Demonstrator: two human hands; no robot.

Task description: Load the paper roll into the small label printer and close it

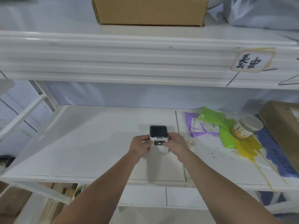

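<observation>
- Label printer: small, white body with a dark grey lid panel on top. I see it standing on the white shelf, roughly midway between the shelf's front and back edges and a little right of its centre, just left of the seam between the two shelf boards. A small green light glows on its near face. The lid looks down, though I cannot tell whether it is latched.
- Left hand: I have it curled against the printer's left side, thumb on the near left corner, fingers wrapped round the flank.
- Right hand: closed on the printer's right side, thumb reaching across the near face close to the green light. Both hands clasp the printer between them.
- Paper roll: I cannot see it from here.
- Mailer bags: purple and green, lying flat toward the shelf's right back area, well apart from the printer; a white label sits on the purple one.
- Clear jar: tipped on its side on the bags, yellow label showing.
- Yellow bag and blue bag: spread toward the shelf's right front edge.
- Brown carton: at the shelf's right edge.
- Cardboard box: on the upper shelf, above the printer.
- Handwritten tag: stuck on the upper shelf's front edge, right end.
</observation>
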